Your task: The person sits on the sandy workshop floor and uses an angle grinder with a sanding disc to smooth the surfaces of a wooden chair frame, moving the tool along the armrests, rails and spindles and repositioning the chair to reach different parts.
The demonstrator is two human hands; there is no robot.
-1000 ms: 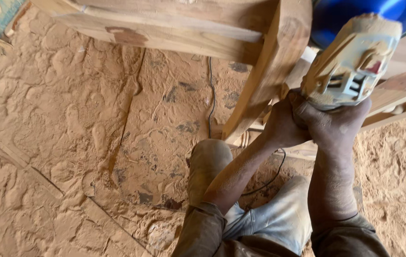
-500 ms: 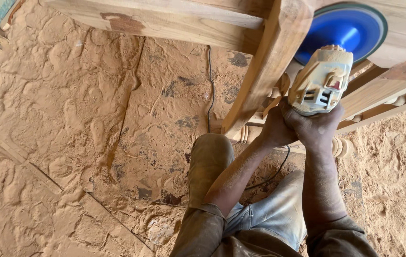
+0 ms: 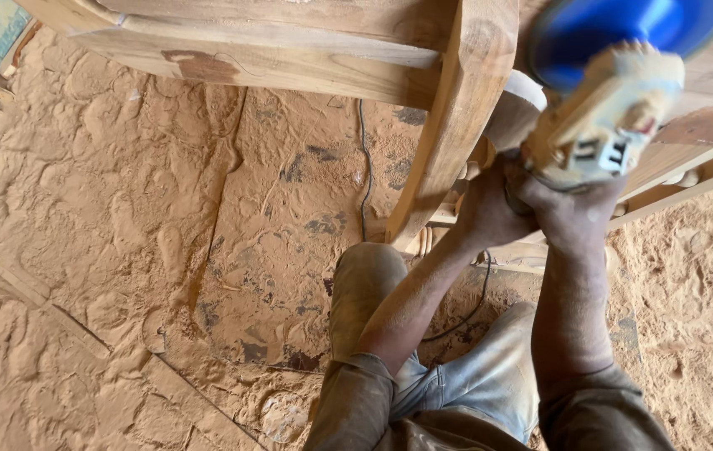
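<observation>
Sander [image 3: 603, 125] now higher, disc up-right.

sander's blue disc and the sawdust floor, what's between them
In the head view, light wooden furniture rails run under the blue disc, and lower down a turned wooden spindle sits just above the sawdust floor.
</observation>
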